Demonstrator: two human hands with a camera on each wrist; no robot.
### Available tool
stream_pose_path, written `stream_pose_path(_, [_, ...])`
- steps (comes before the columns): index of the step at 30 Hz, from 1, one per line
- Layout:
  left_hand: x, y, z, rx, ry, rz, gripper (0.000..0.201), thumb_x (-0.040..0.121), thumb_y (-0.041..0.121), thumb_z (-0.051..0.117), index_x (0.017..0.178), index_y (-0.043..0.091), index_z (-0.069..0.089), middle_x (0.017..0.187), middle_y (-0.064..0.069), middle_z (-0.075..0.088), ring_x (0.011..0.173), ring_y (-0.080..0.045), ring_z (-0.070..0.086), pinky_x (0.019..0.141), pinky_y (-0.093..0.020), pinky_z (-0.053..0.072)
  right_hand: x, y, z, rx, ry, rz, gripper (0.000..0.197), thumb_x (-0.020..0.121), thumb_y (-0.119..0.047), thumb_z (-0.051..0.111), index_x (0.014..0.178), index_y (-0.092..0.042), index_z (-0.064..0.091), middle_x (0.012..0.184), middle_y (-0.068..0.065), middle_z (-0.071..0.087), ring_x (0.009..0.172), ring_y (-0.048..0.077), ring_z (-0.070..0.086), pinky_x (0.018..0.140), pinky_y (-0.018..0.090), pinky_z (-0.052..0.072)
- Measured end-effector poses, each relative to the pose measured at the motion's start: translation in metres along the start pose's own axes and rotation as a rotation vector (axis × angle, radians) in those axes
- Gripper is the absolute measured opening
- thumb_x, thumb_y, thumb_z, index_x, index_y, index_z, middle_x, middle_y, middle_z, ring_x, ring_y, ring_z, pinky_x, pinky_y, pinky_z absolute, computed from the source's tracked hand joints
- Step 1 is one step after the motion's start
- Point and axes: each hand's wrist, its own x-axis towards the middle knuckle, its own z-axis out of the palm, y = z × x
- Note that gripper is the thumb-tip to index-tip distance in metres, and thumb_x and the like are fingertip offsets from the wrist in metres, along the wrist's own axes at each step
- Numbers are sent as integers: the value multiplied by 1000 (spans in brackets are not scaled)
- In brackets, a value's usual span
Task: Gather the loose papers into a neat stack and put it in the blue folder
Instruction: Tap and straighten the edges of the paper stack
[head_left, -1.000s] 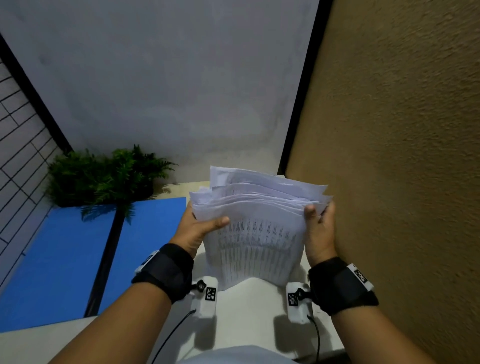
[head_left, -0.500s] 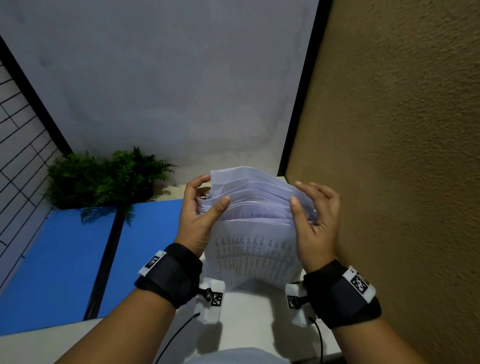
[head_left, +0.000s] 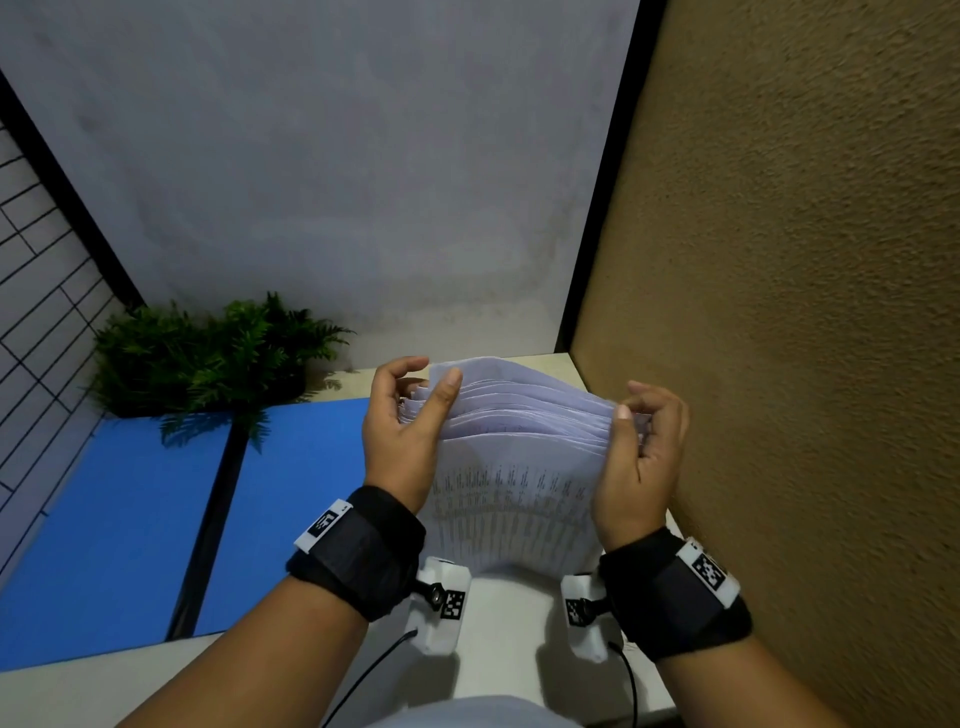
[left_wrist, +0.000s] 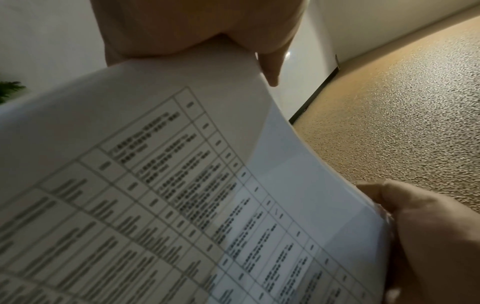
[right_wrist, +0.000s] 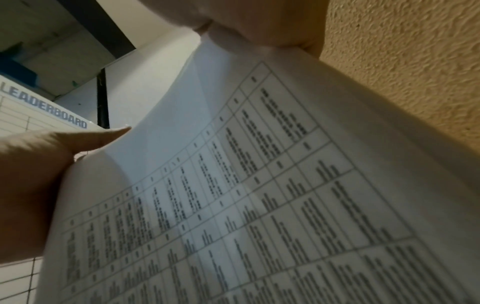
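Observation:
I hold the stack of printed papers (head_left: 519, 431) upright on its lower edge on the white table (head_left: 498, 623), with its top edges fanned and bowed. My left hand (head_left: 434, 371) grips the top left corner, thumb in front and fingers curled behind. My right hand (head_left: 631, 402) pinches the top right corner the same way. The blue folder (head_left: 119, 519) lies open and flat to the left, apart from the stack. In the left wrist view the front sheet (left_wrist: 182, 185) with its printed table fills the frame, and it does so in the right wrist view too (right_wrist: 259, 185).
A green fern plant (head_left: 208, 353) stands at the back left, its fronds hanging over the folder's far edge. A rough brown wall (head_left: 779, 364) runs close along the right of the stack. A gridded white board (head_left: 36, 291) is on the left.
Both hands slid from the sides of the stack up to its top corners. The uneven top edges have drawn closer together, and the stack now bows.

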Motion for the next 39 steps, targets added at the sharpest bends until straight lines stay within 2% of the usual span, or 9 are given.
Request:
stream_pose_path(4, [4, -5, -1, 9, 8, -20, 13, 90, 27, 65, 102, 31, 61, 93, 0, 58, 87, -17, 57, 78, -34, 52, -2, 3, -2, -32, -65, -1, 7, 93, -20, 58, 94, -24, 64, 113, -9, 44, 107, -14, 43, 87, 3, 41])
stream_pose_path(8, [2, -8, -2, -1, 37, -30, 20, 97, 13, 52, 100, 32, 61, 93, 4, 61, 85, -10, 58, 77, -29, 49, -2, 5, -3, -31, -44, 53, 11, 94, -20, 57, 100, -26, 64, 113, -20, 42, 106, -17, 43, 84, 5, 40])
stream_pose_path(14, [0, -3, 2, 24, 20, 32, 18, 89, 34, 68, 101, 21, 66, 96, 5, 63, 88, -10, 57, 78, -23, 51, -7, 2, -2, -28, -100, -5, 30, 90, -36, 51, 111, -22, 67, 121, -3, 42, 111, -15, 41, 89, -1, 36])
stream_pose_path(17, [2, -1, 3, 16, 19, 26, 9, 88, 27, 70, 93, 20, 69, 90, 4, 64, 84, -11, 57, 79, -28, 52, -6, 4, -3, -18, -101, -5, 29, 90, -34, 53, 110, -19, 68, 120, 0, 43, 110, -14, 42, 90, 1, 36])
stream_pose_path(23, [6, -5, 2, -77, 67, -105, 18, 97, 16, 55, 81, 24, 59, 83, 3, 59, 80, -17, 55, 70, -34, 48, -5, 8, -4, -22, -118, 37, 28, 87, -40, 54, 107, -24, 66, 115, -10, 42, 107, -12, 44, 87, 1, 39])
stream_pose_path(28, [4, -4, 6, -53, 110, -79, 22, 93, 33, 61, 81, 17, 54, 84, -1, 52, 79, -15, 50, 75, -32, 45, -5, 6, -2, -10, -167, 33, 26, 85, -44, 54, 104, -29, 64, 113, -11, 43, 108, 3, 50, 86, 4, 43])
stream_pose_path(33, [9, -7, 6, -41, 121, -163, 12, 94, 15, 56, 82, 14, 55, 82, -1, 54, 79, -17, 51, 78, -36, 44, -5, 4, -6, 22, -288, 63, 51, 69, -58, 69, 110, -29, 63, 116, -23, 40, 109, 2, 50, 88, 15, 49])
stream_pose_path(36, [7, -8, 5, -76, 60, -165, 19, 95, 31, 56, 85, 14, 56, 82, -2, 56, 79, -18, 54, 76, -38, 47, -3, 8, -10, -93, -387, 61, 58, 64, -44, 82, 115, -32, 58, 116, -27, 43, 108, -1, 51, 85, 17, 49])
stream_pose_path(39, [3, -8, 2, -38, -91, -104, 36, 74, 46, 73, 94, 20, 57, 88, 1, 58, 82, -7, 57, 77, -23, 49, 1, 12, -9, -25, -406, 194, 34, 75, -18, 80, 97, -34, 60, 94, -20, 64, 90, -1, 61, 76, 24, 53])
